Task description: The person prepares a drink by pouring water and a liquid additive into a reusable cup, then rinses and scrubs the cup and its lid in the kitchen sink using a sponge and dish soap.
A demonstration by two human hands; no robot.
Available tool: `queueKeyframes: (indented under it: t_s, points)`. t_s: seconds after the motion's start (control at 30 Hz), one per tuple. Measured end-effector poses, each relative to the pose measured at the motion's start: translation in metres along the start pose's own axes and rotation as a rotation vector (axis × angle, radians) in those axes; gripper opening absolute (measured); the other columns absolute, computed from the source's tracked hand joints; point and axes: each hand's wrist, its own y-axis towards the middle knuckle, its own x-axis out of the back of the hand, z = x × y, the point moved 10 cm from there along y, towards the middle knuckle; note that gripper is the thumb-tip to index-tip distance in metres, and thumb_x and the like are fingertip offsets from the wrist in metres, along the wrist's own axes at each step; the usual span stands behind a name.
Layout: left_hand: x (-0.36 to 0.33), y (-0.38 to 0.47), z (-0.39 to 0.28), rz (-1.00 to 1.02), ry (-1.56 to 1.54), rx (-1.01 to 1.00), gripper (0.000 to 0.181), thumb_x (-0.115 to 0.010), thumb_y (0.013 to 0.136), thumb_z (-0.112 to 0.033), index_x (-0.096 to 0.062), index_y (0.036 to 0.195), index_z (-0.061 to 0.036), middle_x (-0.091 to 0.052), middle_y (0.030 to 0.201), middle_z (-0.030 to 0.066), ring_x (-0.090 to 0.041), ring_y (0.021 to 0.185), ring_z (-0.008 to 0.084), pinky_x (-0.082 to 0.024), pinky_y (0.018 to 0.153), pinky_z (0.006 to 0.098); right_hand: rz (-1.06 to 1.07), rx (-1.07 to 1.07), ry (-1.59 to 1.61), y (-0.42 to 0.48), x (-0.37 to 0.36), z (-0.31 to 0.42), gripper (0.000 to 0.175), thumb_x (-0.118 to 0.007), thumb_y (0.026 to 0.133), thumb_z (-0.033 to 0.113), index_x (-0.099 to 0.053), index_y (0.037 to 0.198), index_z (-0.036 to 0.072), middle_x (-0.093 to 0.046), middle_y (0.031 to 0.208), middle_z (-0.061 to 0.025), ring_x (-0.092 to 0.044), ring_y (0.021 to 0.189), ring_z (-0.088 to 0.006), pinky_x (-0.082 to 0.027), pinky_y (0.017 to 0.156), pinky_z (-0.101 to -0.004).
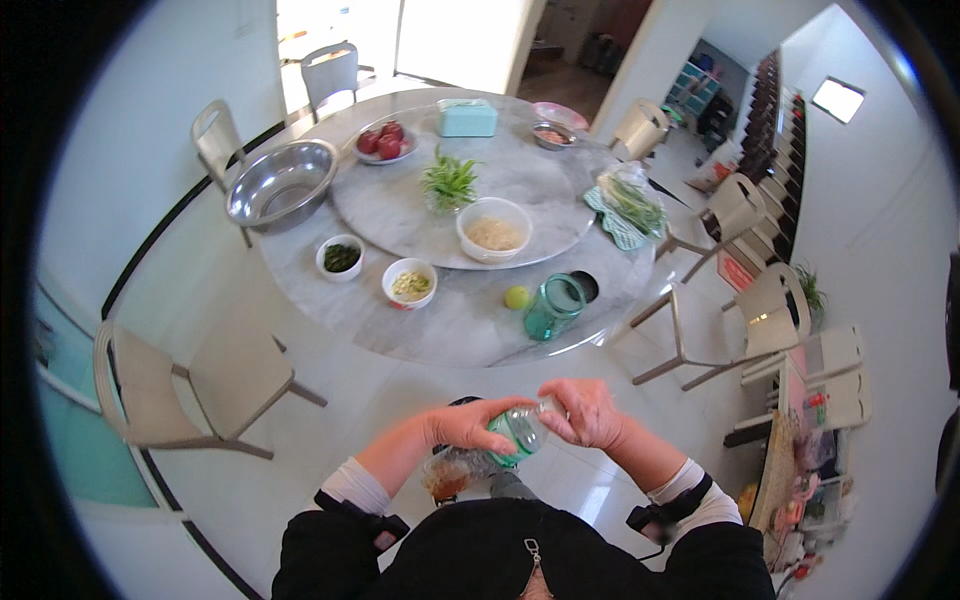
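Near my body, below the table's edge, my left hand [474, 429] is closed around a clear plastic bottle [523, 435] with a green label. The bottle lies tilted, its neck towards the right. At that neck, my right hand [587, 412] has its thumb and fingers around the top end; a cap there cannot be made out. On the near side of the marble table [450, 337] stand a teal glass jar [553, 307], a yellow-green round fruit [517, 298], a white bowl of chopped pale pieces [409, 284] and a white bowl of dark greens [341, 258].
The turntable holds a plastic bowl of pale shreds [493, 231], a green plant [448, 180], a plate of red fruit [386, 144] and a teal box [467, 118]. A large steel basin [283, 185] is left, bagged greens [631, 199] right. Several chairs surround the table.
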Motion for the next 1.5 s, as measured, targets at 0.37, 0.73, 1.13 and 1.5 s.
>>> queueKeyframes:
  t_s: [0.37, 0.73, 1.13, 1.5]
  points:
    - [-0.053, 0.068, -0.005, -0.089, 0.651, 0.032, 0.076, -0.073, 0.065, -0.033, -0.039, 0.128, -0.0060, -0.057, 0.109, 0.0193, -0.056, 0.098, 0.0360, -0.045, 0.084, 0.0402, -0.322, -0.510, -0.160, -0.109, 0.018, -0.043, 0.022, -0.057, 0.085, 0.025, -0.046, 0.083, 0.006, -0.059, 0.060, -0.0125, -0.059, 0.053, -0.0320, -0.047, 0.047, -0.0411]
    - [-0.165, 0.180, 0.011, 0.081, 0.817, -0.112, 0.080, -0.077, 0.061, -0.034, -0.041, 0.127, -0.0068, -0.062, 0.100, 0.0189, -0.060, 0.091, 0.0375, -0.048, 0.079, 0.0420, -0.390, -0.858, -0.073, -0.264, 0.070, -0.087, 0.027, -0.054, 0.086, 0.031, -0.047, 0.090, 0.006, -0.062, 0.070, -0.0156, -0.059, 0.061, -0.0374, -0.048, 0.054, -0.0452]
    - [-0.352, 0.362, 0.021, 0.284, 0.791, -0.151, 0.080, -0.076, 0.065, -0.038, -0.037, 0.128, -0.0084, -0.061, 0.103, 0.0173, -0.059, 0.094, 0.0361, -0.048, 0.080, 0.0407, -0.456, -1.154, -0.163, -0.483, 0.192, -0.153, 0.032, -0.052, 0.086, 0.041, -0.049, 0.086, 0.009, -0.062, 0.067, -0.0114, -0.061, 0.061, -0.0344, -0.049, 0.054, -0.0435]
    - [-0.433, 0.525, 0.021, 0.558, 0.359, -0.115, 0.082, -0.072, 0.071, -0.032, -0.029, 0.134, -0.0038, -0.047, 0.123, 0.0187, -0.049, 0.115, 0.0283, -0.038, 0.097, 0.0344, -1.321, -0.612, 1.213, -0.584, 0.272, -0.278, 0.032, -0.035, 0.098, 0.035, -0.045, 0.107, 0.006, -0.055, 0.101, -0.0091, -0.055, 0.090, -0.0171, -0.044, 0.085, -0.0321]
